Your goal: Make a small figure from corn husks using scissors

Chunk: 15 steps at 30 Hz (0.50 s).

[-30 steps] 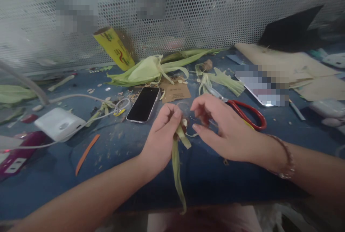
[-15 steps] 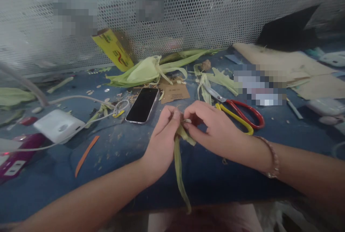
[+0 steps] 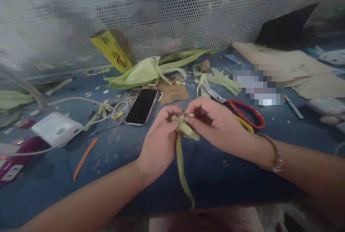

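Between my two hands is a small bundle of pale green corn husk (image 3: 185,128), with a long husk strip (image 3: 182,174) hanging from it past the table's front edge. My left hand (image 3: 159,140) is closed around the bundle's left side, thumb on top. The thumb and fingers of my right hand (image 3: 212,120) pinch a thin pale strip at the top of the bundle. Just beyond my right hand lie scissors (image 3: 242,111) with one red and one yellow handle. A black-screened phone (image 3: 142,107) rests beyond my left hand.
Corn husks (image 3: 140,73) lie at the back by a yellow tube (image 3: 111,51), before a perforated metal panel (image 3: 188,12). At left are a white charger (image 3: 57,128) with its cable and an orange strip (image 3: 85,159). Brown paper (image 3: 280,61) lies at back right.
The husk bundle has turned so more of its pale green body shows between my hands. The hanging strip has swung slightly right. Both hands keep their hold.
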Motion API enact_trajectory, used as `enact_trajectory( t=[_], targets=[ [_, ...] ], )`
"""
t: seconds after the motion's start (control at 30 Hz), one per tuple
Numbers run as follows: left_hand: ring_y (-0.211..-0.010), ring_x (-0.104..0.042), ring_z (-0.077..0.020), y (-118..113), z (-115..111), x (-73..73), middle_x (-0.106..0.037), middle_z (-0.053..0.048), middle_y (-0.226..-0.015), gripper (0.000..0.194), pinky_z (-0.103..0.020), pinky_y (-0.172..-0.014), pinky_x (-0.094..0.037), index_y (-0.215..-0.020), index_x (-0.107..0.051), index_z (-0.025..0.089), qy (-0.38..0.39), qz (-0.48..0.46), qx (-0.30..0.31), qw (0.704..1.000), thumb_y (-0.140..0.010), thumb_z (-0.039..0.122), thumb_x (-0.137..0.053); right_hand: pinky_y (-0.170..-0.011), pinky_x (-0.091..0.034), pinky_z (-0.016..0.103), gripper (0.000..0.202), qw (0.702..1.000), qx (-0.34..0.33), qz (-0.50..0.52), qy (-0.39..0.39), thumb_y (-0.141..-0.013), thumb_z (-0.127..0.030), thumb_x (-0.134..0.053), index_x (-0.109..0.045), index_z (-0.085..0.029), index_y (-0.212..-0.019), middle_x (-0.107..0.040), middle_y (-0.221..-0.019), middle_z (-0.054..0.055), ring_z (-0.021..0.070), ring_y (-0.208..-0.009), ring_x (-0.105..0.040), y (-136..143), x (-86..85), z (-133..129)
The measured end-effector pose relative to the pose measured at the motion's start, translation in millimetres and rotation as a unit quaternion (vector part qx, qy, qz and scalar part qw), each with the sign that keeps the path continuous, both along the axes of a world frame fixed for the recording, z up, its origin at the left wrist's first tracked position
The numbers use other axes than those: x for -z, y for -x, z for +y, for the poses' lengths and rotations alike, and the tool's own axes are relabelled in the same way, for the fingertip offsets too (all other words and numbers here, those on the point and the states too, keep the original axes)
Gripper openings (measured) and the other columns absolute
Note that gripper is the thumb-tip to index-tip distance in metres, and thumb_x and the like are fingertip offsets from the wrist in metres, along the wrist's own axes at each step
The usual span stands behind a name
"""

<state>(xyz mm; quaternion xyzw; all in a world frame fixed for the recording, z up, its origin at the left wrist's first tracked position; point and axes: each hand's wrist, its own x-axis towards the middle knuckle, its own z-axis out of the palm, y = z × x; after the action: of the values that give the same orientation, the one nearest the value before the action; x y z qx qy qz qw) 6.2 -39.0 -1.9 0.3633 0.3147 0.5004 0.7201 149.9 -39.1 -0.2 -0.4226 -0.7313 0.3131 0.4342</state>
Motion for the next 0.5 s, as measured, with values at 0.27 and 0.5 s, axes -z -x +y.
enact_trajectory(
  t=[0.27,0.5],
  targets=[
    [-0.057,-0.049,-0.0081,-0.1,-0.6,-2.5,-0.053,0.002,-0.066,0.016,-0.019,-0.054,-0.041,-0.075,-0.055,0.017,-0.017,0.04,-0.028,0.999,-0.064,0.006,-0.052,-0.062,-0.046,0.02,0.005,1.0,0.018,0.004,-0.018,-0.082,-0.015,-0.052,-0.057,-0.018,-0.083,-0.059,-0.078,0.0,0.0091,-0.069,-0.057,-0.4,-1.7,-0.2],
    [-0.057,-0.051,-0.0072,-0.8,-0.1,-4.2,-0.053,0.003,-0.067,0.015,-0.018,-0.052,-0.042,-0.075,-0.053,0.016,-0.024,0.045,-0.025,0.998,-0.064,0.006,-0.057,-0.057,-0.047,0.016,0.008,0.998,0.031,0.034,-0.033,-0.082,-0.014,-0.051,-0.057,-0.018,-0.083,-0.059,-0.075,-0.002,0.0065,-0.063,-0.056,-0.7,-0.8,-1.7]
  ],
)
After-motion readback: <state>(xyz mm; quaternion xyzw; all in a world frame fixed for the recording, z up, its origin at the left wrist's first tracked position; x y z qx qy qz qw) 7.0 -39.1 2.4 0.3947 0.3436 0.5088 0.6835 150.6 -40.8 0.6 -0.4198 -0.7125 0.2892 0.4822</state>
